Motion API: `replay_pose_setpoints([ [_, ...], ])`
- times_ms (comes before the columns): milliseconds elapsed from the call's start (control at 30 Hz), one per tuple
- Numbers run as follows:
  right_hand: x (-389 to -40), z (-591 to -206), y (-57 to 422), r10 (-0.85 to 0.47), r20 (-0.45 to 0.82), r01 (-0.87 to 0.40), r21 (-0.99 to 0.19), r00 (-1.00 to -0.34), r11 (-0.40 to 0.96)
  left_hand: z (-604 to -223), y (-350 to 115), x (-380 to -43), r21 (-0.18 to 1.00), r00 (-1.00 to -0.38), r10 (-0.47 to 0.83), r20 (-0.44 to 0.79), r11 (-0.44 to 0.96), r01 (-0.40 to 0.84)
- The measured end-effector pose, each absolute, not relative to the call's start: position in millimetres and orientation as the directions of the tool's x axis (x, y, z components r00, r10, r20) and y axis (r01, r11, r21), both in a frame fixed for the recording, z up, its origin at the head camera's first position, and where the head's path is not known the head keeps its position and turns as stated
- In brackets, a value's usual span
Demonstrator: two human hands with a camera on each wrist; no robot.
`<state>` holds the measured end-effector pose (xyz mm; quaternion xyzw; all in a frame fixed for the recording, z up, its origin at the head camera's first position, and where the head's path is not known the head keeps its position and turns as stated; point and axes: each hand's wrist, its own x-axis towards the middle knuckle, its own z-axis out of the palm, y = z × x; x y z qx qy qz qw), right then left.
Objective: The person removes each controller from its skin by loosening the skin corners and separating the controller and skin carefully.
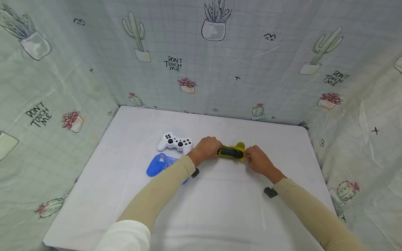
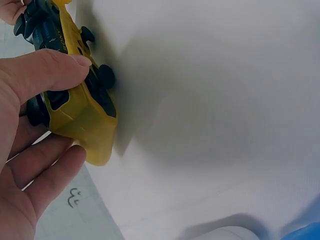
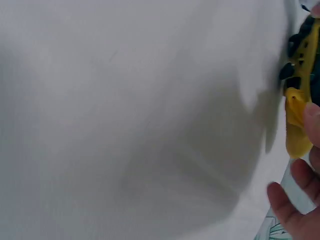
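A black game controller [image 1: 230, 152] sits partly inside a yellow silicone cover [image 1: 240, 145], held up between the hands, its thumbsticks facing the table. My left hand [image 1: 208, 149] grips one end; the left wrist view shows the thumb across the yellow cover [image 2: 92, 127] and the fingers around the far side. At the opposite end, my right hand [image 1: 258, 159] pinches the cover's edge. In the right wrist view the cover [image 3: 298, 127] looks bunched near the thumb, with the other fingers spread. The controller is mostly cut off at that view's right edge.
Left of the hands, a white game controller [image 1: 176, 142] lies on the white table [image 1: 125, 139]. A blue silicone cover [image 1: 157, 164] lies just in front of it, partly hidden by the left sleeve. Patterned fabric [image 1: 216, 69] hangs behind and along both sides.
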<state>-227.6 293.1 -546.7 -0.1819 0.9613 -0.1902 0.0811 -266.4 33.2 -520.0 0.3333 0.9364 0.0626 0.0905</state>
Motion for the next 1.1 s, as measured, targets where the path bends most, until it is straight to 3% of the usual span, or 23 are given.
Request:
replay_pose_setpoints([
  [100,-225.3,-542.9,292.0,-0.226,-0.088,-0.124,-0.62,-0.97,0.774,-520.1,33.3,-264.4,0.178,-0.765,0.63,-0.131,0.774,0.607],
  [200,-222.0,-539.5,288.7,-0.157,-0.014,-0.098,-0.722,-0.988,0.685,-520.0,34.1,-263.8,0.169,-0.769,0.625,-0.133,0.779,0.604],
  [433,-219.2,-540.5,272.9,-0.399,0.026,-0.353,-0.522,-0.917,0.776,-520.9,32.3,-264.4,0.195,-0.786,0.607,-0.115,0.79,0.581],
  [600,-222.7,-539.7,270.7,-0.384,0.038,-0.361,-0.439,-0.922,0.823,-522.0,32.1,-263.3,0.199,-0.763,0.636,-0.115,0.767,0.61],
  [733,-226.8,-539.1,271.5,-0.372,0.029,-0.349,-0.417,-0.928,0.839,-523.4,31.0,-264.8,0.162,-0.744,0.659,-0.106,0.75,0.641],
  [1100,-230.4,-540.8,271.5,-0.364,0.037,-0.348,-0.398,-0.931,0.849,-529.3,24.0,-273.9,0.207,-0.714,0.698,-0.06,0.708,0.675],
])
